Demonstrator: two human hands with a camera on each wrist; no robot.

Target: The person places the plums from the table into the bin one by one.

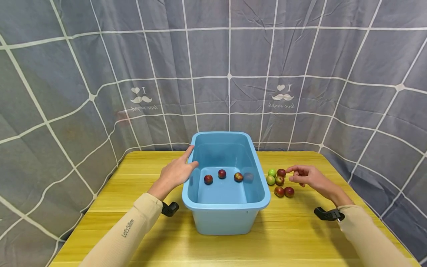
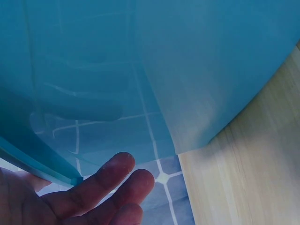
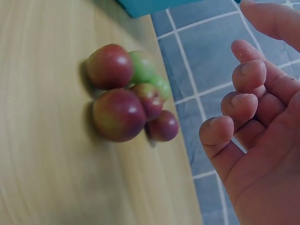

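My left hand rests at the left rim of a light blue plastic tub. Its index finger points forward along the rim, and the thumb reaches over the edge. In the left wrist view the fingers extend loosely beside the tub wall. Inside the tub lie three red plum-like fruits, one of them a mottled red fruit. Off to the right, my right hand hovers beside a dark red fruit, fingers loosely bent and holding nothing. The right wrist view shows a gap between this hand and the fruits.
Right of the tub, two green fruits and several red fruits sit clustered on the wooden table. A grey curtain with white grid lines hangs behind and at both sides. Both wrists wear black straps.
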